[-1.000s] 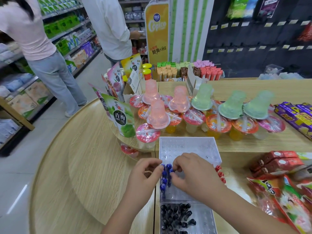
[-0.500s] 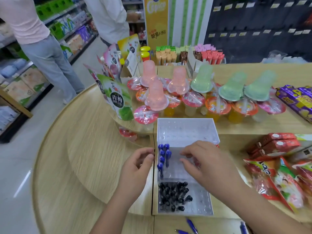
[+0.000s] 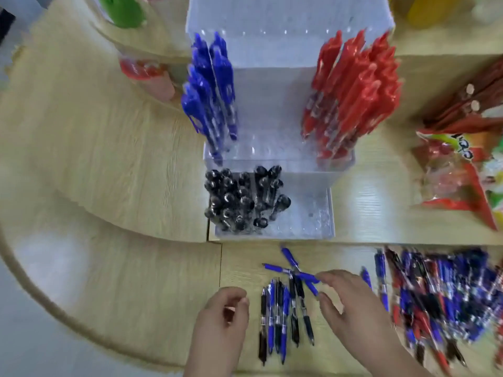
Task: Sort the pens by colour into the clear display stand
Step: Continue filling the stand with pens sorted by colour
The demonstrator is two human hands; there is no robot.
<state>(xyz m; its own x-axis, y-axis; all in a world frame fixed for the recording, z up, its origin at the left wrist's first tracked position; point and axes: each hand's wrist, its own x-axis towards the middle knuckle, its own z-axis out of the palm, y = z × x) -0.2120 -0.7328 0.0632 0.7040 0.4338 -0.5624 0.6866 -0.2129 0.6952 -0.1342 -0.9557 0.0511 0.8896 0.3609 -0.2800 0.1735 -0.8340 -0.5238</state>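
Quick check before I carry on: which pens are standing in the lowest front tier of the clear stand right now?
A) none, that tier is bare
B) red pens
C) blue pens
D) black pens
D: the black pens fill the left part of the front tier of the clear display stand, while the blue pens and red pens stand in the tier behind it.

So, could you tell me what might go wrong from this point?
1. The small bunch between the hands mixes blue and black pens; grabbing it whole could put the wrong colour in a section.
2. The right hand reaches the crossed blue pens; a nudge may roll them away.
3. The red pens lean outward and might tip.
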